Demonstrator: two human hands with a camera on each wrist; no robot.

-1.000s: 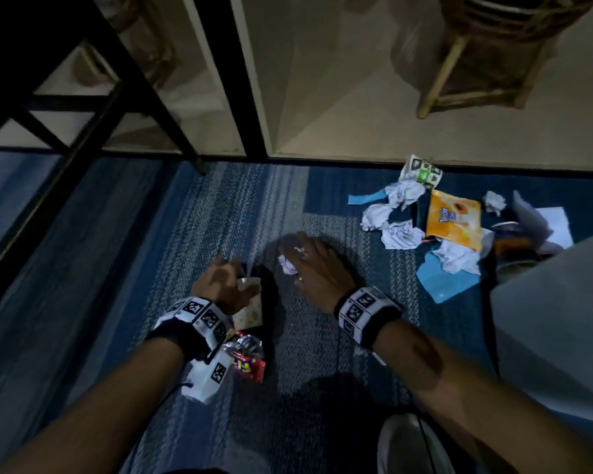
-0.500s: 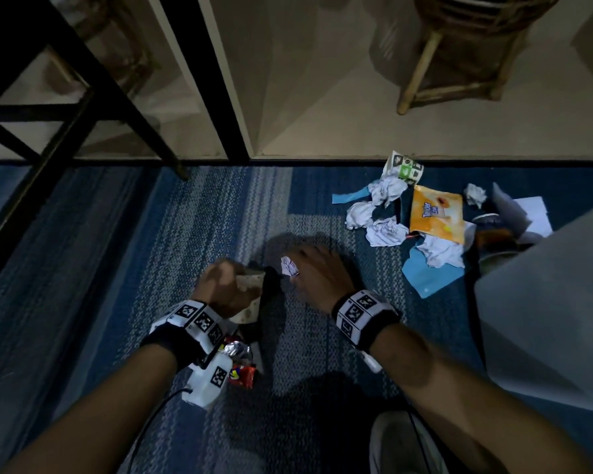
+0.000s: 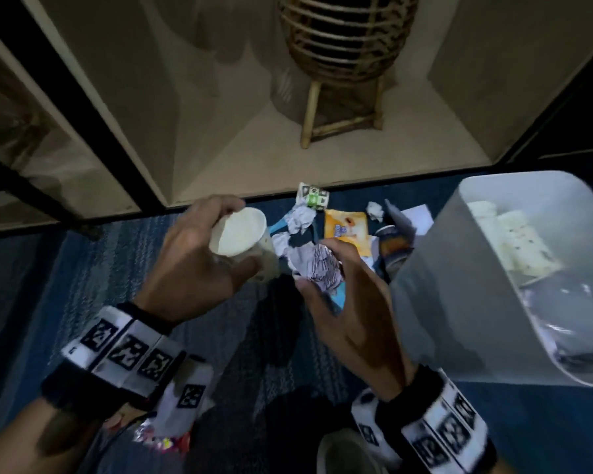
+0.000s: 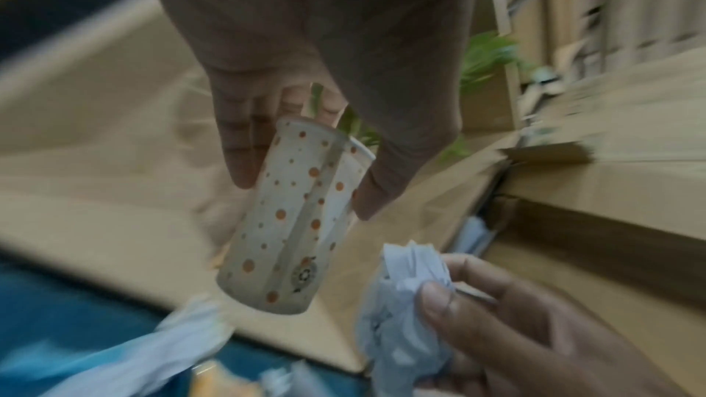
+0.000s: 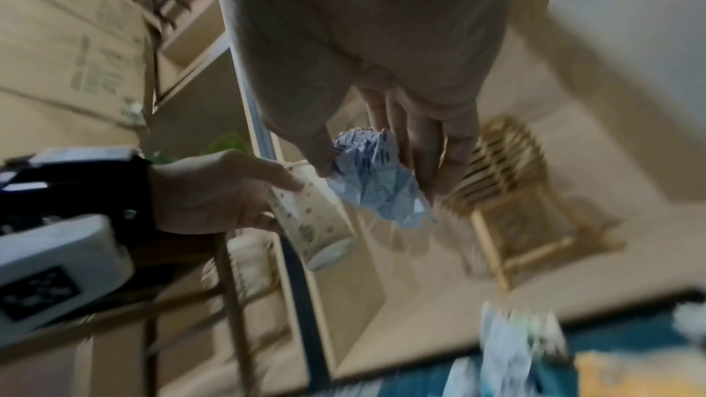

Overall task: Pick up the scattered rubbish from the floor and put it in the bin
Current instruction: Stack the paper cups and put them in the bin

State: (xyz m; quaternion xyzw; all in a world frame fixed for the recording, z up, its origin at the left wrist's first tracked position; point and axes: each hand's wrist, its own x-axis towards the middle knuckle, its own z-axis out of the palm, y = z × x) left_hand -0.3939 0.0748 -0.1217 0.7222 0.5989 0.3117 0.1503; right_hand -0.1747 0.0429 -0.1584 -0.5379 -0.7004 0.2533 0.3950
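My left hand (image 3: 199, 265) holds a white paper cup with orange dots (image 3: 238, 232) (image 4: 294, 216) near its rim, mouth up, above the blue rug. Just right of it my right hand (image 3: 343, 302) pinches a crumpled ball of printed paper (image 3: 317, 268) (image 5: 376, 177) between thumb and fingers. The white bin (image 3: 435, 302) stands tilted at the right, its mouth facing me, with white paper and dark rubbish inside. More rubbish lies on the rug beyond my hands: crumpled white paper (image 3: 300, 217), an orange packet (image 3: 348, 230), a green-and-white carton (image 3: 312, 195).
A rattan stool (image 3: 343, 63) stands on the beige floor beyond the rug. A dark table frame (image 3: 21, 172) crosses the left side. A shiny red wrapper (image 3: 161, 439) lies on the rug under my left wrist. My white shoe (image 3: 343, 453) shows at the bottom.
Both hands have risen from the rug, the left with the cup and the right with the paper ball. The view has shifted, and the bin's open mouth now shows at the right.
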